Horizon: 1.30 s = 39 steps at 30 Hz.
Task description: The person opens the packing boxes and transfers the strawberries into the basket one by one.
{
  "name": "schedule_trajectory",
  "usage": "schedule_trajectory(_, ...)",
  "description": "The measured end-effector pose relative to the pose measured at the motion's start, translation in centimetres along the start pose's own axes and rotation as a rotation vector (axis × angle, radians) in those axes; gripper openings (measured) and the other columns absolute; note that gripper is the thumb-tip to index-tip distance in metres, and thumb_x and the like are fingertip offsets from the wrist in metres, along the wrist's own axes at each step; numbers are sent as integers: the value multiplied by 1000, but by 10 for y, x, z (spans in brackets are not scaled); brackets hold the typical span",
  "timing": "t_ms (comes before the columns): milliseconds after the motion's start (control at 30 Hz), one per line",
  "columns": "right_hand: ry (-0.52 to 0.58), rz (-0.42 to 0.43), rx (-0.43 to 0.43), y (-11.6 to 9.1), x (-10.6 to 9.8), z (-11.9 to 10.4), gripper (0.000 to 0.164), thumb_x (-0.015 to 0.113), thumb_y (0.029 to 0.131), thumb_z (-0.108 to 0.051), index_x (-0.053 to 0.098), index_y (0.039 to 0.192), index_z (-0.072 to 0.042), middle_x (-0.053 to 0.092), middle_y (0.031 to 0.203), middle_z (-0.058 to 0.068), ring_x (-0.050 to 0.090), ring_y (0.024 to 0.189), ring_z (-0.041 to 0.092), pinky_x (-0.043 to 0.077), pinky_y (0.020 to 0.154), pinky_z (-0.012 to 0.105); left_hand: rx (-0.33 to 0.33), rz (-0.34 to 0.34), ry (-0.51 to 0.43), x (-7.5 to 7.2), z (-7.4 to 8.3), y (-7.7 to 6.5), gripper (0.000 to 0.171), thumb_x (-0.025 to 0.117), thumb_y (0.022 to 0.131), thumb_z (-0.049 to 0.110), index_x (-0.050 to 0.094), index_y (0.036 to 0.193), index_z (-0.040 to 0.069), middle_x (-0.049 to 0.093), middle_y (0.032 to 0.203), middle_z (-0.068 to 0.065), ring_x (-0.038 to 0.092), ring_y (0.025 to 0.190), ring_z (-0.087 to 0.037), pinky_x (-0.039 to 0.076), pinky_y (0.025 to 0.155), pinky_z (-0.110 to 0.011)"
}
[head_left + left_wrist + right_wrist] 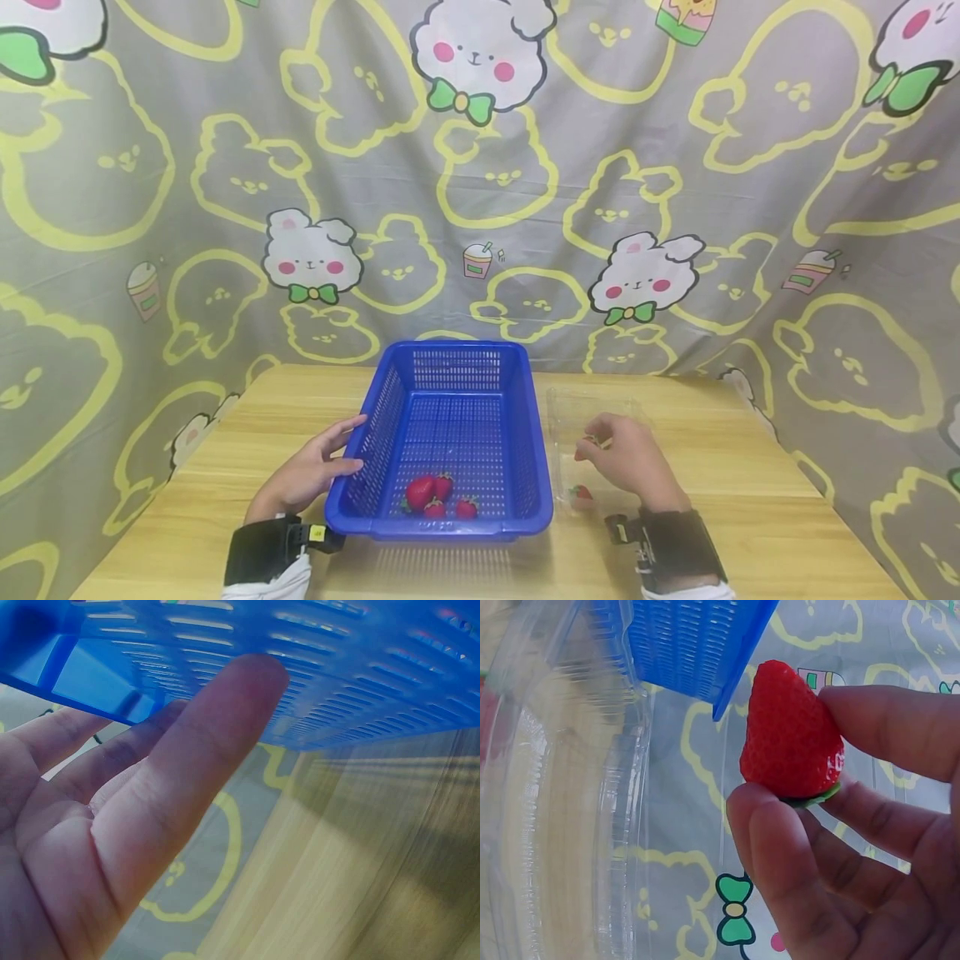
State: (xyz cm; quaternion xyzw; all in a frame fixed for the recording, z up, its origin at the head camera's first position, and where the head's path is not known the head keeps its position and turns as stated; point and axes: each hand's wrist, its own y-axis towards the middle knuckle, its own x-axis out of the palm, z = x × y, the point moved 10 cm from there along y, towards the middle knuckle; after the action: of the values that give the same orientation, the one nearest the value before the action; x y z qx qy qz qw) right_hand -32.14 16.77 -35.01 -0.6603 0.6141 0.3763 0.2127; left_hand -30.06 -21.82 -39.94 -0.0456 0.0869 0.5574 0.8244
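My left hand [303, 475] lies against the left side of a blue perforated basket [528, 375]. Its thumb [217, 735] is extended along the outer wall, and the other fingers touch near the rim. Several red strawberries [420, 493] sit in the basket's near end. To the right of the basket, my right hand [628, 457] pinches one strawberry [791, 735] between thumb and fingers, its green leaves toward the palm. That hand is over a clear plastic box [557, 408], where another strawberry [582, 493] lies near the front.
Everything stands on a light wooden table [757, 483]. A grey curtain [517, 250] with yellow outlines and white cartoon animals hangs behind it and at both sides. The basket and the clear box are side by side, with little space between them.
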Motion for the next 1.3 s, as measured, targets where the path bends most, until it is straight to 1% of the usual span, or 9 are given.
schedule_trajectory(67,-1,4,-2,0,0,-1,19,65,84,-18,65,98,-5,71,79,-5,66,72,13,54,62,35,7,-6,2,0,1,0,68,53,95,4,11,148,-3,13,145,-44,40,121,-56,50,89,-59)
schedule_trajectory(367,-1,20,-27,0,-1,-7,19,65,84,-18,65,98,-5,71,81,-4,66,71,12,54,61,34,-31,32,13,-2,-4,-1,69,56,94,6,15,148,0,16,147,-41,40,121,-55,50,88,-60)
schedule_trajectory(600,16,31,-32,1,0,-11,20,66,85,-18,65,98,-2,73,78,-4,66,69,12,55,61,34,-20,20,7,-2,-2,-1,69,55,94,6,14,148,-1,15,147,-42,39,122,-56,50,89,-60)
schedule_trajectory(700,16,41,-40,1,-1,-12,17,66,84,-17,65,95,-4,73,77,-4,66,68,11,55,60,33,-29,27,12,-2,-5,0,69,56,94,7,15,148,1,16,147,-41,40,122,-56,50,89,-61)
schedule_trajectory(900,28,73,-62,0,-2,-17,10,68,83,-16,65,87,-8,74,72,-5,67,64,9,55,57,33,-30,22,2,-2,-5,0,69,56,94,7,14,149,1,15,148,-40,39,123,-55,49,89,-61)
schedule_trajectory(1000,36,69,-73,0,0,-20,13,68,83,-18,65,89,-7,74,72,-5,68,65,10,56,61,35,-30,23,2,-3,-5,-2,70,56,93,6,14,148,0,15,147,-41,41,121,-55,50,89,-60)
schedule_trajectory(1067,36,67,-76,-1,2,-21,14,68,84,-19,65,91,-7,74,73,-6,68,67,10,56,64,37,-17,12,1,-2,-3,-2,70,55,93,5,13,148,-2,15,146,-42,42,120,-55,50,89,-59)
schedule_trajectory(1200,39,78,-70,-2,1,-21,14,70,83,-20,65,90,-9,74,73,-6,67,67,9,57,65,38,4,-16,-10,0,-2,0,69,54,94,4,11,148,-3,14,146,-43,43,119,-54,50,89,-58)
schedule_trajectory(1300,49,82,-77,-3,0,-23,13,71,83,-20,65,88,-10,74,74,-5,67,67,9,57,67,39,-5,-2,-5,-1,-3,1,69,54,94,5,13,148,-1,15,147,-41,44,120,-53,51,88,-58)
